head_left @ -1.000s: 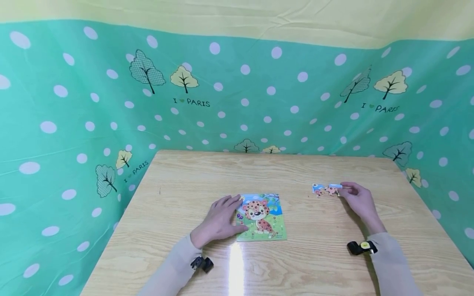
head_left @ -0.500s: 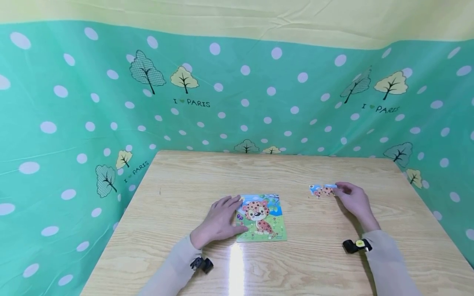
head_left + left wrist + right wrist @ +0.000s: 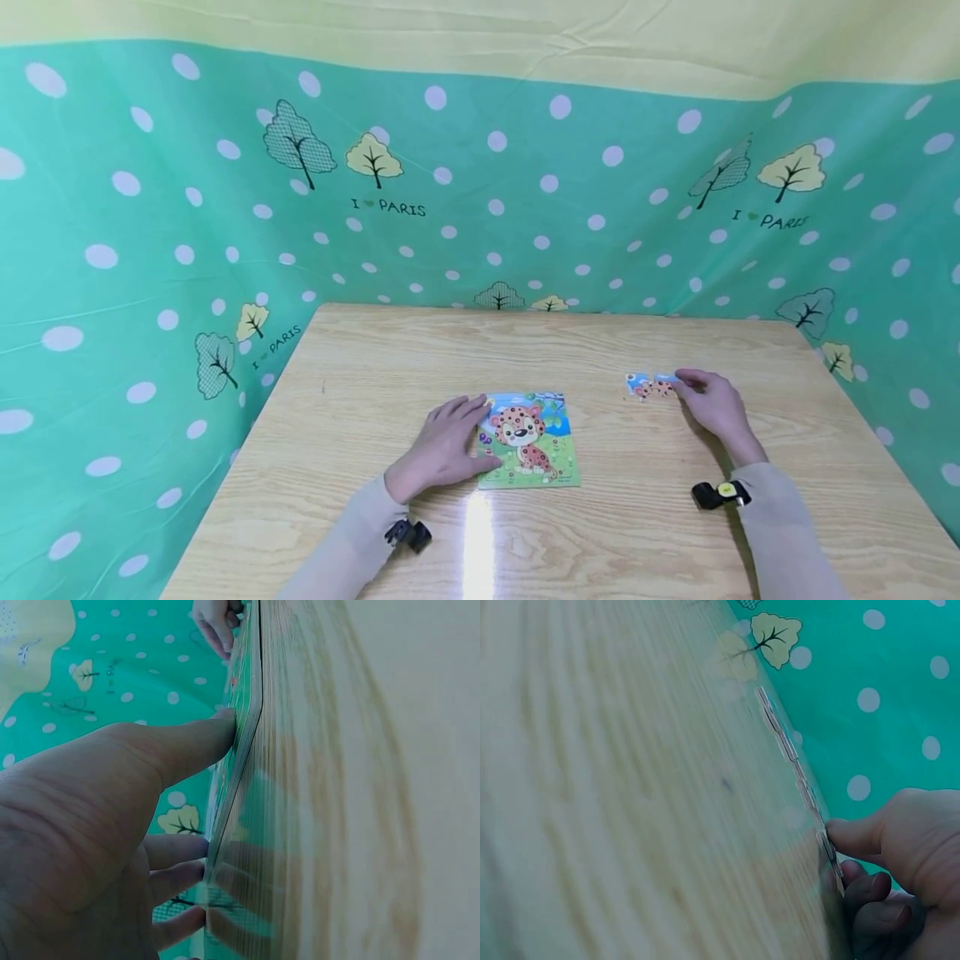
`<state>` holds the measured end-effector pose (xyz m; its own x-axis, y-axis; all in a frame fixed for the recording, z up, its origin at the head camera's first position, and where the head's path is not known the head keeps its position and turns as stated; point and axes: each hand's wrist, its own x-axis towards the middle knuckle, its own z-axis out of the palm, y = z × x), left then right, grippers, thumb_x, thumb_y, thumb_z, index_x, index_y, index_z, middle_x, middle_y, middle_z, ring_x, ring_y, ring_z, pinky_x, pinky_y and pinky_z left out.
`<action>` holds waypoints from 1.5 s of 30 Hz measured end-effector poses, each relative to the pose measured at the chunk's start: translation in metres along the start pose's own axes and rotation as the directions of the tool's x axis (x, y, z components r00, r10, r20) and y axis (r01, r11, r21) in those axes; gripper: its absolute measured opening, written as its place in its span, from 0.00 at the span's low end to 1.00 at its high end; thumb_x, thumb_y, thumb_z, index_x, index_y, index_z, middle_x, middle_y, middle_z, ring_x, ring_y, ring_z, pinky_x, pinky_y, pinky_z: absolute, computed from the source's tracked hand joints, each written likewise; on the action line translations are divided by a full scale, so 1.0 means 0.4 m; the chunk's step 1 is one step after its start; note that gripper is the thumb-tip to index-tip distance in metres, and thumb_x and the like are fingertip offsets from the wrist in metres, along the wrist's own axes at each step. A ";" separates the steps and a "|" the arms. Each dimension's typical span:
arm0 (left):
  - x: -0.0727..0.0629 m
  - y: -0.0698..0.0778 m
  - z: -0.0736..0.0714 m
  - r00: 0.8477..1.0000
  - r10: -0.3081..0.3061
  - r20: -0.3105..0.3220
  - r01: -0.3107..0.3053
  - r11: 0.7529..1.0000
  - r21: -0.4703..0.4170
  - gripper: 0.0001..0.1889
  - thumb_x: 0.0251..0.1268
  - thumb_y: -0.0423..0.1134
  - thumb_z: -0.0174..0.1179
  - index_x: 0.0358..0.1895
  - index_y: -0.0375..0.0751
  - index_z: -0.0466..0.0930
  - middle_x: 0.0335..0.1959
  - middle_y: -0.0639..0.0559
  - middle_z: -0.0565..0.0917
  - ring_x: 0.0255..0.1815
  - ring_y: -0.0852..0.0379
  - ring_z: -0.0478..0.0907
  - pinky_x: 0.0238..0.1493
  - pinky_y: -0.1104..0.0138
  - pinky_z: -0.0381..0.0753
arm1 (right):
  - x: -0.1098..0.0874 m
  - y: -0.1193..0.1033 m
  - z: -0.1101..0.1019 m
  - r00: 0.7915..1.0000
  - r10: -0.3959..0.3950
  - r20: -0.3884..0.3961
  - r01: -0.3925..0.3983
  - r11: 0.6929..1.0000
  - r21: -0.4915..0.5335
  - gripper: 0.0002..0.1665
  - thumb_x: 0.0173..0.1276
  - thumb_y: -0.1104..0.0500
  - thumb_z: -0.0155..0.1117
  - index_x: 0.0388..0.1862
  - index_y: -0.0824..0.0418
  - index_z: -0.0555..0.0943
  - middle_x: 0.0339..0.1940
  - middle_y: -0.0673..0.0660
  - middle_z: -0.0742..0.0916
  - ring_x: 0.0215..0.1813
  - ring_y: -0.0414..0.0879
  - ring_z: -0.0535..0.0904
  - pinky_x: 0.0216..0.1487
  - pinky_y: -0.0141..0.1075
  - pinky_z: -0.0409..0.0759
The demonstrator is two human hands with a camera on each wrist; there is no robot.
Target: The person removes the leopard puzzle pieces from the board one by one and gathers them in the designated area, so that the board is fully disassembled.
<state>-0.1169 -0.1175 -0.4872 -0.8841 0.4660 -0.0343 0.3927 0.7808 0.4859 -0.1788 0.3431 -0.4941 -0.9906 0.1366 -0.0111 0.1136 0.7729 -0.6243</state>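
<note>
A square puzzle board (image 3: 533, 458) with a spotted leopard cub picture lies flat mid-table. My left hand (image 3: 447, 442) rests on its left side, thumb on the lower part and fingertips at the upper left corner. The left wrist view shows the thumb (image 3: 191, 742) lying on the board's edge (image 3: 244, 761) with straight fingers beyond it. Off to the right, my right hand (image 3: 714, 406) pinches a jigsaw piece (image 3: 664, 385) with blue sky and spots. Another jigsaw piece (image 3: 637, 385) lies directly left of it, edges meeting or nearly so. The pieces appear edge-on in the right wrist view, the thumb (image 3: 855, 834) on the nearest.
The light wood table (image 3: 420, 350) reaches back to a green dotted curtain (image 3: 480, 192). Black wrist cameras sit on the left sleeve (image 3: 348, 533) and the right sleeve (image 3: 787, 525). A bright light reflection lies below the board.
My right hand has slid slightly left with the jigsaw piece, and the piece beside it has shifted a little left too. My left hand and the board have stayed put.
</note>
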 end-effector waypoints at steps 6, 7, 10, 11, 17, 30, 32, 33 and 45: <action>-0.001 -0.005 0.003 1.000 -0.005 0.005 0.005 1.000 -0.001 0.48 0.64 0.65 0.69 0.81 0.42 0.67 0.86 0.45 0.64 0.86 0.35 0.57 0.84 0.34 0.55 | 0.002 0.009 0.003 1.000 -0.001 0.001 0.001 1.000 0.028 0.31 0.84 0.48 0.57 0.72 0.70 0.77 0.65 0.74 0.83 0.68 0.71 0.77 0.69 0.65 0.72; -0.001 -0.005 0.003 1.000 -0.004 0.003 0.004 1.000 -0.004 0.48 0.64 0.65 0.69 0.81 0.42 0.67 0.86 0.45 0.64 0.86 0.35 0.57 0.84 0.34 0.55 | 0.001 0.011 0.003 1.000 0.004 0.002 -0.004 0.999 0.036 0.31 0.84 0.47 0.57 0.72 0.70 0.77 0.65 0.74 0.83 0.68 0.70 0.77 0.69 0.65 0.72; -0.002 -0.004 0.002 1.000 0.003 0.002 -0.003 1.000 -0.008 0.48 0.64 0.64 0.70 0.81 0.42 0.67 0.85 0.44 0.64 0.86 0.35 0.57 0.83 0.34 0.55 | -0.002 0.011 0.002 1.000 0.028 0.002 -0.028 0.998 0.061 0.32 0.85 0.46 0.56 0.73 0.70 0.77 0.66 0.73 0.82 0.69 0.70 0.76 0.70 0.65 0.72; -0.002 -0.004 0.002 1.000 0.004 0.004 -0.004 1.000 -0.007 0.48 0.64 0.64 0.70 0.81 0.42 0.67 0.86 0.44 0.64 0.86 0.35 0.57 0.83 0.34 0.55 | -0.004 0.010 0.001 0.999 0.034 0.001 -0.034 0.997 0.067 0.33 0.85 0.46 0.56 0.73 0.69 0.76 0.66 0.73 0.82 0.69 0.70 0.76 0.71 0.66 0.71; 0.000 -0.003 0.004 1.000 0.002 0.010 -0.002 1.000 0.006 0.48 0.64 0.65 0.69 0.82 0.42 0.67 0.86 0.45 0.63 0.86 0.35 0.57 0.83 0.34 0.55 | -0.013 -0.004 -0.003 0.999 0.051 -0.007 -0.051 0.995 0.091 0.33 0.85 0.45 0.54 0.74 0.69 0.75 0.68 0.75 0.81 0.73 0.73 0.72 0.75 0.70 0.66; -0.001 0.003 0.000 1.000 -0.009 0.012 0.009 1.000 0.001 0.48 0.64 0.65 0.69 0.82 0.43 0.67 0.86 0.46 0.63 0.86 0.35 0.57 0.84 0.35 0.55 | -0.028 -0.051 0.029 0.997 -0.031 -0.073 0.041 0.990 0.137 0.27 0.84 0.47 0.58 0.67 0.66 0.82 0.64 0.72 0.85 0.66 0.69 0.80 0.64 0.58 0.79; -0.001 0.002 0.001 1.000 -0.008 0.014 0.008 1.000 0.007 0.48 0.64 0.65 0.69 0.82 0.43 0.67 0.86 0.45 0.63 0.86 0.35 0.57 0.84 0.34 0.55 | -0.032 -0.065 0.039 0.996 -0.052 -0.075 0.061 0.990 0.127 0.26 0.84 0.48 0.59 0.66 0.65 0.83 0.61 0.71 0.86 0.62 0.66 0.83 0.57 0.49 0.82; 0.000 0.002 0.001 1.000 -0.008 0.015 0.008 1.000 0.009 0.48 0.64 0.65 0.69 0.82 0.43 0.66 0.86 0.45 0.63 0.86 0.36 0.56 0.84 0.35 0.55 | -0.033 -0.072 0.045 0.995 -0.067 -0.071 0.075 0.990 0.117 0.25 0.84 0.48 0.59 0.65 0.65 0.83 0.60 0.70 0.87 0.57 0.64 0.84 0.53 0.45 0.81; 0.002 0.000 -0.002 1.000 -0.006 0.014 0.006 1.000 0.005 0.49 0.65 0.65 0.68 0.82 0.42 0.65 0.86 0.45 0.62 0.86 0.35 0.56 0.84 0.34 0.54 | -0.050 -0.137 0.106 0.966 -0.256 -0.043 0.259 0.959 0.113 0.14 0.79 0.59 0.66 0.56 0.66 0.88 0.43 0.62 0.91 0.32 0.41 0.77 0.32 0.30 0.75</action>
<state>-0.1177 -0.1175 -0.4866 -0.8828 0.4670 -0.0499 0.3885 0.7859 0.4811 -0.1684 0.2718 -0.4926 -0.9824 -0.0391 0.1828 -0.1565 0.7069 -0.6898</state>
